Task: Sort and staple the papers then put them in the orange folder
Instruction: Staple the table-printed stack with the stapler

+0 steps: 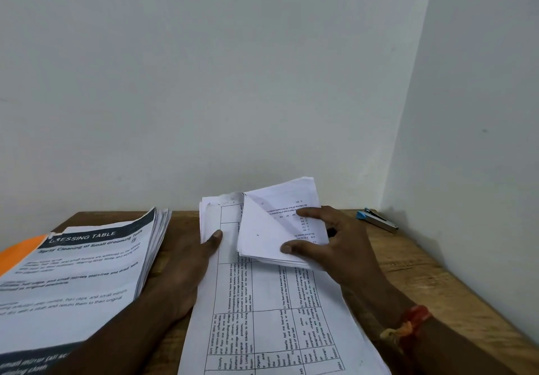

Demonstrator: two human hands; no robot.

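Observation:
A stack of printed sheets with a table (262, 310) lies in the middle of the wooden table (414, 261). My left hand (186, 261) holds its left edge, thumb on top. My right hand (335, 240) grips the far right corner of several sheets (271, 229), folded back over the stack so their printed undersides show. A second thick pile headed "DRESSING TABLE" (84, 275) sits at the left, on top of the orange folder (20, 252), of which only a corner shows. A stapler with a blue end (377, 219) lies at the far right by the wall.
White walls meet in a corner right behind the table's far and right edges. Bare wood shows on the right side between the middle stack and the wall.

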